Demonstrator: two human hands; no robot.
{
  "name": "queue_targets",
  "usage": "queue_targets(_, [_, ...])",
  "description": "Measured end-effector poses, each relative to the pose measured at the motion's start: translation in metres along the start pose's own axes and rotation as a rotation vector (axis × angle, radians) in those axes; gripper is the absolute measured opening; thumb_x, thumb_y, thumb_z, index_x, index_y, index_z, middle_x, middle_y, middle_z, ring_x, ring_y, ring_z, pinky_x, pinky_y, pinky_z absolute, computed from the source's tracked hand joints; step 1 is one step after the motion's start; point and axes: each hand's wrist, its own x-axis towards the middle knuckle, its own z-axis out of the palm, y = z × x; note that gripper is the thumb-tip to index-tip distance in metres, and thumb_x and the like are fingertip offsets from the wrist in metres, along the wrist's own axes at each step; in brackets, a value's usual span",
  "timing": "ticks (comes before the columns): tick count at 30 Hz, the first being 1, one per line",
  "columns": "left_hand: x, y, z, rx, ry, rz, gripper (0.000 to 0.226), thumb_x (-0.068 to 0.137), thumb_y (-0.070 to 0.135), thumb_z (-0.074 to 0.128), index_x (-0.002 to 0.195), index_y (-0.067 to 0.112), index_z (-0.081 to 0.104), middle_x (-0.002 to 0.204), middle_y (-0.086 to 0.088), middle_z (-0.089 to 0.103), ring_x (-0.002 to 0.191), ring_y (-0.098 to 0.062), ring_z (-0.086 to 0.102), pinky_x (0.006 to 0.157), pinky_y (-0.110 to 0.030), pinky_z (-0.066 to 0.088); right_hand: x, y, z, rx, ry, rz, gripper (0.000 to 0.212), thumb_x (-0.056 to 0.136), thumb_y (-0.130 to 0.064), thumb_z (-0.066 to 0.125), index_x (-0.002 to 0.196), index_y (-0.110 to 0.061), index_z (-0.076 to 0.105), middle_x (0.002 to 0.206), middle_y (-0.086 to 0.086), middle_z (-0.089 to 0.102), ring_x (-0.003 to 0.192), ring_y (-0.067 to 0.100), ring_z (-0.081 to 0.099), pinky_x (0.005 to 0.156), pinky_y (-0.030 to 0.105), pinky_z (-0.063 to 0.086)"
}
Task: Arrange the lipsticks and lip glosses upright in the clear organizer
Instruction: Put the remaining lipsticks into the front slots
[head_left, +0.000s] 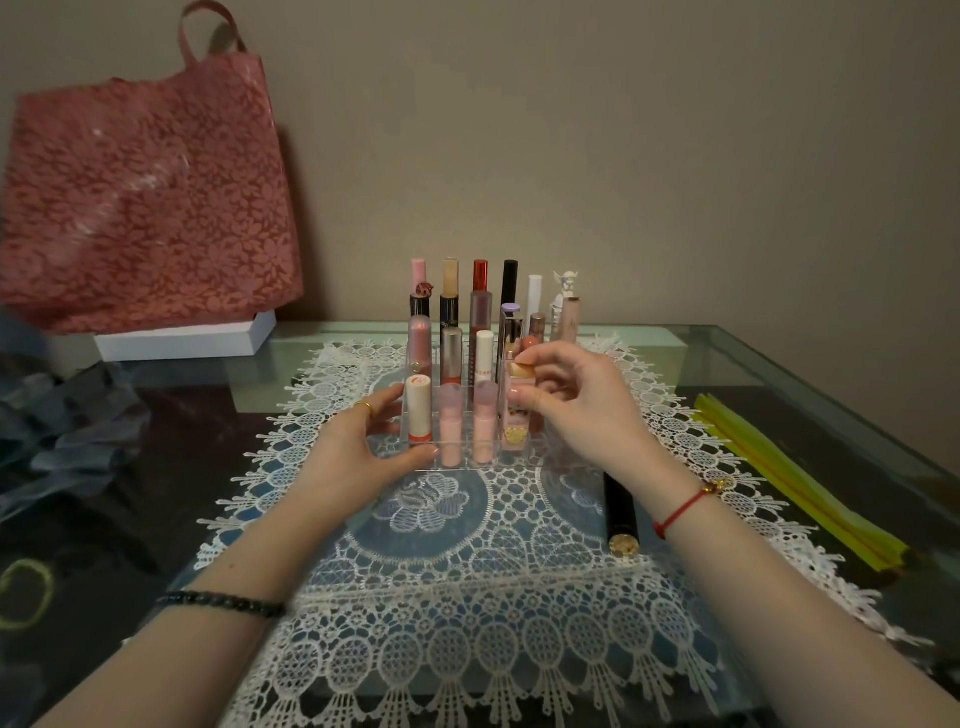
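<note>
Braces the clear organizer (457, 464) at its left front corner on the desk (779, 374) with the left hand (363, 447), grip spread, beside rows of upright lipsticks and glosses (418, 410). Pinches the gold-capped pink lipstick (517, 415), upright at the front row's right end, with the right hand (582, 410). Farther right, flat on the lace mat (467, 597), a black tube (621, 509).

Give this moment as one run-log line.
left hand touches organizer | right hand pinches pink lipstick at front row | black tube lies on mat

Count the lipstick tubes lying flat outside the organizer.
1: a black tube lies on the lace mat, near the right hand. Others may be hidden.
</note>
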Motion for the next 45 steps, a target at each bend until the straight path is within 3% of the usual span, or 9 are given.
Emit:
queue_targets(6, [0.0,0.0,0.0,-0.012,0.003,0.001,0.075,0.064,0.02,0.079,0.13,0.025,0.045,0.116,0.005,0.06,0.104,-0.006,0.055,0.088,-0.024,0.038,-0.002,0.004,0.002,-0.037,-0.029,0.0,0.026,0.076,-0.017,0.069,0.101,-0.019,0.062,0.089,-0.008,0.064,0.077,0.005,0.059,0.068,0.013,0.049])
queue_targets(18, [-0.001,-0.001,0.001,-0.019,0.002,0.014,0.076,0.065,0.019,0.079,0.131,0.025,0.044,0.118,0.006,0.059,0.1,-0.001,0.054,0.074,-0.011,0.036,-0.004,0.002,-0.001,-0.063,0.001,0.02,0.023,0.076,-0.016,0.07,0.097,-0.023,0.064,0.086,-0.009,0.064,0.064,-0.001,0.053,0.059,0.006,0.045])
queue_targets(23, [-0.001,0.002,0.001,-0.004,0.003,0.02,0.076,0.065,0.02,0.078,0.132,0.024,0.043,0.119,0.005,0.058,0.102,-0.006,0.055,0.084,-0.02,0.037,-0.004,-0.006,-0.018,-0.079,0.085,-0.004,0.021,0.078,-0.019,0.067,0.098,-0.025,0.065,0.087,-0.011,0.065,0.075,0.006,0.059,0.068,0.018,0.051])
queue_targets(26, [-0.001,0.001,0.0,0.005,0.002,0.022,0.076,0.065,0.021,0.078,0.132,0.022,0.043,0.119,0.005,0.059,0.104,-0.007,0.055,0.084,-0.02,0.037,-0.005,-0.012,-0.035,-0.075,0.1,-0.026,0.018,0.079,-0.019,0.067,0.09,-0.032,0.063,0.085,-0.013,0.066,0.076,0.006,0.061,0.068,0.015,0.052])
queue_targets(31, [0.001,-0.001,0.001,0.013,-0.002,0.028,0.075,0.065,0.021,0.078,0.131,0.022,0.044,0.112,0.008,0.061,0.1,0.0,0.054,0.076,-0.009,0.036,-0.014,-0.016,-0.053,-0.282,-0.121,-0.039,0.017,0.08,-0.018,0.066,0.095,-0.025,0.066,0.089,-0.011,0.067,0.08,0.003,0.061,0.07,0.017,0.05])
queue_targets(34, [0.001,-0.002,0.002,0.004,0.001,0.027,0.073,0.065,0.021,0.078,0.13,0.024,0.046,0.111,0.009,0.061,0.099,0.002,0.054,0.073,-0.009,0.035,-0.026,-0.014,-0.062,-0.383,-0.216,-0.002,0.016,0.08,-0.022,0.066,0.096,-0.022,0.067,0.09,-0.008,0.066,0.077,0.001,0.058,0.062,0.008,0.045])
queue_targets(40, [0.001,-0.003,0.001,0.013,0.0,0.03,0.073,0.063,0.022,0.079,0.129,0.023,0.047,0.113,0.009,0.061,0.1,-0.001,0.055,0.077,-0.012,0.036,-0.051,-0.005,-0.062,-0.677,-0.289,0.21,0.054,0.08,-0.046,0.059,0.124,-0.02,0.045,0.094,-0.01,0.048,0.079,0.002,0.047,0.053,0.011,0.032])
queue_targets(45, [0.003,-0.002,0.0,0.077,-0.012,0.053,0.074,0.064,0.024,0.078,0.13,0.021,0.045,0.112,0.007,0.06,0.1,-0.005,0.056,0.084,-0.017,0.038,-0.061,0.0,-0.046,-0.807,-0.23,0.215,0.051,0.083,-0.051,0.054,0.118,-0.016,0.041,0.077,-0.009,0.048,0.064,0.002,0.047,0.045,0.015,0.03])
